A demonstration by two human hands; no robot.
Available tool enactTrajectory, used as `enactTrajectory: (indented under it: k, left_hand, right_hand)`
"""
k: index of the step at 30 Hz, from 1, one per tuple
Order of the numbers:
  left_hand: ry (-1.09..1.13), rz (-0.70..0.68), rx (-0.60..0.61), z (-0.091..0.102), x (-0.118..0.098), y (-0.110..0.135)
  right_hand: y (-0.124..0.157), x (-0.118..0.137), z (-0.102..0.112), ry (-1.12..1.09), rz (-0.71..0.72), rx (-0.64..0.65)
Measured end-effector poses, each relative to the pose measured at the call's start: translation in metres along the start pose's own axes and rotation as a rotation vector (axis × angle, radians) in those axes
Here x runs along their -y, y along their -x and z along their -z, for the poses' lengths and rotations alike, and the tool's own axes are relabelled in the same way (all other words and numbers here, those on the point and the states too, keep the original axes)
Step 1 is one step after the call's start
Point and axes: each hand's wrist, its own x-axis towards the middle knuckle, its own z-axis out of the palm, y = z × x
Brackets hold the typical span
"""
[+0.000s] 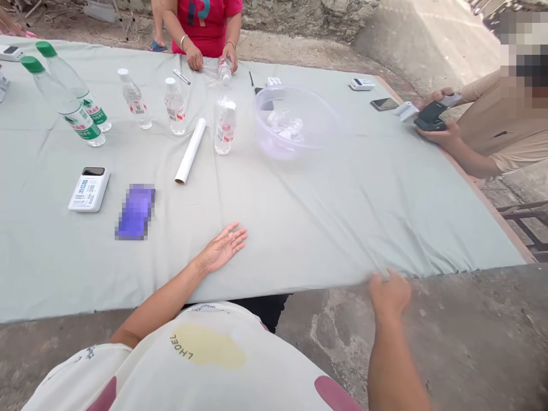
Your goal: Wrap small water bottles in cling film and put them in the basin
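My left hand point(222, 247) lies on the tablecloth, palm turned up and fingers stretched out, holding nothing. At the table's near edge my right hand point(390, 294) pinches the hem of the pale grey-green tablecloth point(325, 240); its fingertips are partly hidden and slightly blurred. Ahead of my left hand are a white roll point(191, 151) and a clear bottle point(225, 128). A pixelated purple rectangular object point(136, 212) and a white power bank point(89, 189) lie to its left. Farther off stands a translucent purple basin point(295, 128) with crumpled clear plastic point(289, 127) inside.
Two green-capped bottles point(81, 108) and two small water bottles point(174, 108) stand at the left. Across the table a person in red point(209, 25) handles a bottle point(225, 71). Another person at the right holds a dark device point(430, 117), near a phone point(384, 104).
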Motion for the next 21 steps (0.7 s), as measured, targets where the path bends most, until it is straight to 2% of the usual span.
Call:
enactTrajectory:
  k: [2,4,9,11,13,15,17,19,21]
  left_hand:
    - [-0.052,0.004,0.009,-0.002,0.002,0.002]
    - [-0.147,0.019,0.03,-0.005,0.005,0.004]
    - [-0.623,0.1,0.086,-0.019,0.016,0.025]
    - [-0.812,0.162,0.189,-0.023,0.02,0.039]
    - [-0.928,0.291,0.345,-0.023,0.022,0.053]
    - [-0.998,0.442,0.46,-0.019,0.017,0.066]
    - [-1.053,0.504,0.462,-0.016,0.003,0.078]
    - [-1.066,0.433,0.361,-0.015,-0.019,0.089]
    - [-0.992,0.29,0.188,-0.017,-0.043,0.095]
  right_hand:
    - [-0.02,0.025,-0.001,-0.053,0.04,-0.034]
    - [-0.04,0.065,-0.005,-0.109,0.132,0.004]
    - [-0.062,0.205,-0.031,-0.241,0.447,0.188]
    - [-0.06,0.257,-0.046,-0.276,0.568,0.233]
    - [-0.053,0.297,-0.06,-0.262,0.642,0.268]
    - [-0.045,0.322,-0.073,-0.209,0.689,0.3]
    - [-0.037,0.331,-0.084,-0.167,0.734,0.309]
    - [-0.031,0.33,-0.093,-0.171,0.769,0.283]
    - [-0.028,0.324,-0.099,-0.198,0.768,0.251]
